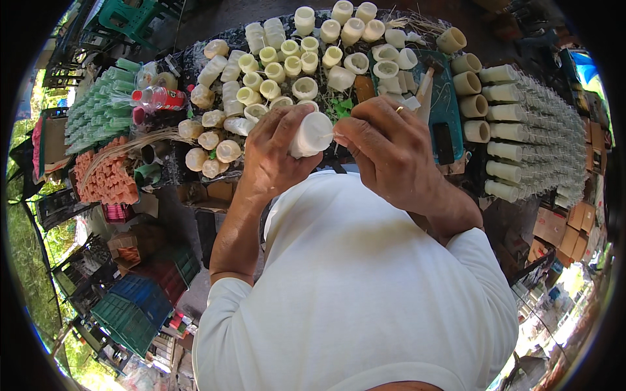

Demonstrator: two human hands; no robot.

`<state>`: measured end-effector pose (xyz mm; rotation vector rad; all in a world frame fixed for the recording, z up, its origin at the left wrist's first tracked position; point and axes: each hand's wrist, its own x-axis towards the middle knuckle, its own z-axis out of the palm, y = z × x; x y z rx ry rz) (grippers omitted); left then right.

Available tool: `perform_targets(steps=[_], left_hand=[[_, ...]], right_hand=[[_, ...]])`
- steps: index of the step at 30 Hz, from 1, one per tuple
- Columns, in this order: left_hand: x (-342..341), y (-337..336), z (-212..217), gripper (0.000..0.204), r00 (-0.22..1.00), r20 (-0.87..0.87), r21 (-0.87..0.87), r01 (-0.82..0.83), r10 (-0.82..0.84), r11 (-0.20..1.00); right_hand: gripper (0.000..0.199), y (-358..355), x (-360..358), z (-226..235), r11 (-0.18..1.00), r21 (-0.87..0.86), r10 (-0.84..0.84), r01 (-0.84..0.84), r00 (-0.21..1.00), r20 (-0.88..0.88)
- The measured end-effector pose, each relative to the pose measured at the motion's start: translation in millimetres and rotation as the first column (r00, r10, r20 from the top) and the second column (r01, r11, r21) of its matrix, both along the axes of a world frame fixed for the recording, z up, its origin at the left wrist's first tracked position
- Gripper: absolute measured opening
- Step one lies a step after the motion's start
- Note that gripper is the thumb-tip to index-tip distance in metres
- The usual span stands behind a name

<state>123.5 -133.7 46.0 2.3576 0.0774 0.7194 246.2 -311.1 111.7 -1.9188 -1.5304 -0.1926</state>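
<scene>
Head view: a person's left hand wraps a white, cup-shaped carved piece, its grip closed around the body above a dark cluttered bench. The right hand pinches a thin pale sliver against the piece's rim, apparently trimming or fitting it. Finished cream cups crowd the bench behind; steady, fine pressure seems called for.

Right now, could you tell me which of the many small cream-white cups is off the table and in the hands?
The white cup gripped in the left hand, with the right hand pinching at its end. All the others rest on the table.
</scene>
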Motion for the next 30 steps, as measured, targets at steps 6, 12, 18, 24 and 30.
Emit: perform_targets(steps=[6, 12, 18, 24, 30], left_hand=[[-2.0, -1.7, -2.3, 0.065, 1.000, -0.017, -0.002, -0.010, 0.010, 1.000], [-0.8, -2.7, -2.1, 0.065, 0.999, -0.034, -0.018, -0.034, 0.034, 0.999], [-3.3, 2.3, -6.2, 0.068, 0.999, -0.024, -0.026, -0.044, 0.043, 0.999], [-3.3, 4.3, -4.8, 0.067, 0.998, -0.064, -0.029, -0.008, 0.006, 1.000], [-1.1, 4.5, -4.0, 0.062, 0.994, -0.106, -0.064, -0.004, -0.003, 0.998]], right_hand=[[0.021, 3.1, -3.6, -6.8, 0.999, 0.042, 0.005, -0.006, 1.000, 0.014], [0.035, 7.5, -7.7, -12.5, 0.999, -0.027, 0.036, -0.036, 0.999, -0.033], [0.041, 0.6, 4.7, -5.7, 1.000, -0.021, -0.002, 0.000, 0.997, -0.075], [0.032, 2.2, 8.8, -3.2, 0.993, -0.113, 0.063, -0.046, 0.987, 0.146], [0.030, 17.2, 7.8, -8.2, 0.987, -0.141, 0.098, -0.076, 0.983, 0.153]])
